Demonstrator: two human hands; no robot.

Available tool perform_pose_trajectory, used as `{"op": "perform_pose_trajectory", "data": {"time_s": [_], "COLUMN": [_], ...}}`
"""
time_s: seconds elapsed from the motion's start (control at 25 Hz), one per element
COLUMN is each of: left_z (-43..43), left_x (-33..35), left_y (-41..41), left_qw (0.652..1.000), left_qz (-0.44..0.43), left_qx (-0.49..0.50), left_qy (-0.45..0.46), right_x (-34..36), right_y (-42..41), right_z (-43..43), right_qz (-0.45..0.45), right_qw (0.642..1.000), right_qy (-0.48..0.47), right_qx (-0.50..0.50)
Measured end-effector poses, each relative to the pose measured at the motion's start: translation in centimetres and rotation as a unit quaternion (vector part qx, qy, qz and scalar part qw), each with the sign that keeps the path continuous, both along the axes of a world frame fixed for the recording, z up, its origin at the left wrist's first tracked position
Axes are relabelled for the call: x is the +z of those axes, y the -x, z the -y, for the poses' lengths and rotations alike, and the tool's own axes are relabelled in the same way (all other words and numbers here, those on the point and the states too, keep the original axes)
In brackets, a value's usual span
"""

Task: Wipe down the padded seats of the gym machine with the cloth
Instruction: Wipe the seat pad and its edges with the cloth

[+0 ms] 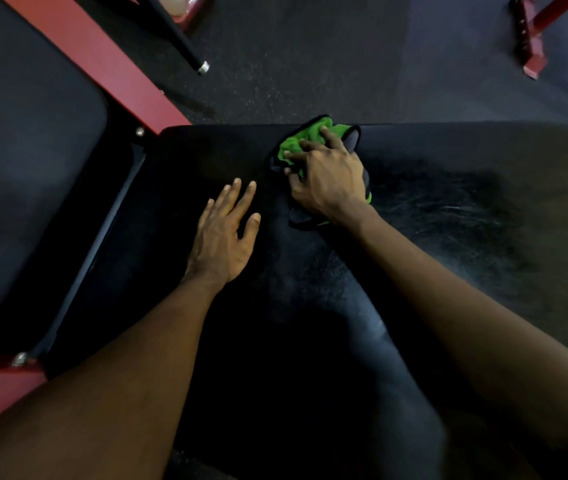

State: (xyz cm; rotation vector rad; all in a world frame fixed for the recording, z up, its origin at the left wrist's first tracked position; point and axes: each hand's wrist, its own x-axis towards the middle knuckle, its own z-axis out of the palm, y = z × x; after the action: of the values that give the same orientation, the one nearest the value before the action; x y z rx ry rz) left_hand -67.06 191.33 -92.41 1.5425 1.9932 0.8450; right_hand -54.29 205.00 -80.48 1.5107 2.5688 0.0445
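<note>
Cloth sits at the far edge of the seat, right hand fingers grasping it, left hand fingers released.

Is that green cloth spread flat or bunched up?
Bunched up: the green cloth is crumpled in folds, gripped under the right hand.

The cloth is gripped under the right hand on the seat pad, near its far edge. The left hand is laid flat on the pad, just left of the right hand. A second pad is set well left of the left hand; the floor is seen beyond both hands.
</note>
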Motion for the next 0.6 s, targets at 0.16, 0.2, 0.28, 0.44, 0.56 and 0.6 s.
{"op": "perform_pose_trajectory", "data": {"time_s": [0.16,0.2,0.28,0.44,0.56,0.6], "left_z": [-0.1,-0.1,-0.1,0.0,0.0,0.1], "left_x": [0.0,0.0,0.0,0.0,0.1,0.2], "left_y": [0.2,0.1,0.2,0.3,0.3,0.2], "left_qw": [1.000,1.000,1.000,1.000,1.000,1.000], "left_qz": [0.007,0.005,0.005,0.005,0.003,0.005], "left_qx": [-0.004,-0.008,-0.011,-0.014,-0.011,-0.011], "left_qy": [0.005,0.005,0.002,0.009,0.002,-0.001], "right_x": [-0.1,-0.1,-0.1,-0.9,-1.3,-1.1], "right_y": [-0.3,-0.3,0.2,1.5,2.5,2.7], "right_z": [0.5,0.7,0.6,0.5,-0.1,-0.1], "right_qz": [-0.006,-0.004,-0.009,-0.006,-0.006,-0.002], "right_qw": [1.000,1.000,1.000,1.000,1.000,0.999], "right_qy": [-0.004,-0.006,-0.011,-0.012,-0.004,0.003], "right_qx": [0.006,0.004,-0.002,-0.010,-0.029,-0.036]}}
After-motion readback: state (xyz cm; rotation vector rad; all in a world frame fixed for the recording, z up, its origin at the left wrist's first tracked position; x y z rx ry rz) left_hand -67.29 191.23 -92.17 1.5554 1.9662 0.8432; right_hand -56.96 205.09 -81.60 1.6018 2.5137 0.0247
